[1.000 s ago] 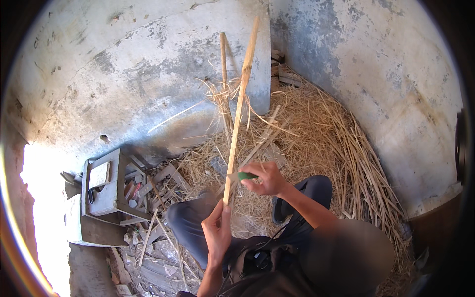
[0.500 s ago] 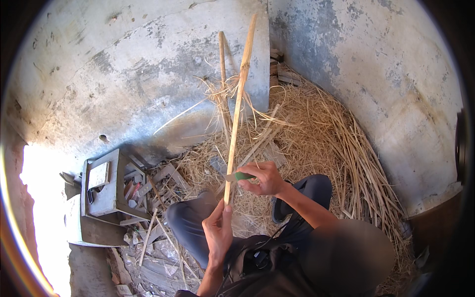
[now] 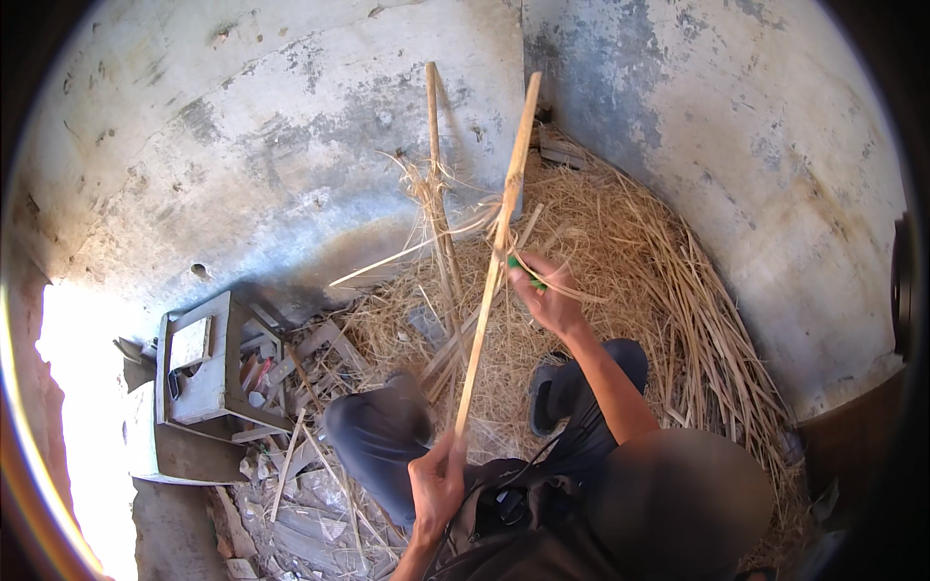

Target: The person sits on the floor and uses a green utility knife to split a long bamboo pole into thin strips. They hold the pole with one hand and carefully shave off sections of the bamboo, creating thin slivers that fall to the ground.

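Note:
My left hand (image 3: 441, 481) is closed round the lower end of a long pale bamboo strip (image 3: 481, 334), which slants up and away in front of me. Farther along it, my right hand (image 3: 550, 295) grips a green-handled knife (image 3: 524, 271) against the strip's right side. The blade is mostly hidden at the strip. Thin curled shavings (image 3: 557, 279) hang around my right hand and the strip. Just beyond stands an upright stick (image 3: 432, 111) with a tuft of shavings (image 3: 426, 189) caught on it.
Straw-like shavings (image 3: 620, 228) cover the floor, with long strips (image 3: 722, 329) heaped along the right wall (image 3: 775, 194). To the left, a worn wooden stool (image 3: 208, 324) lies tipped over beside scrap wood (image 3: 315, 353). My bent knees (image 3: 373, 436) frame the work area.
My right hand with the knife has moved up along the strip, away from my left hand. My left hand has drawn lower, and the strip's far end has swung right and nearer.

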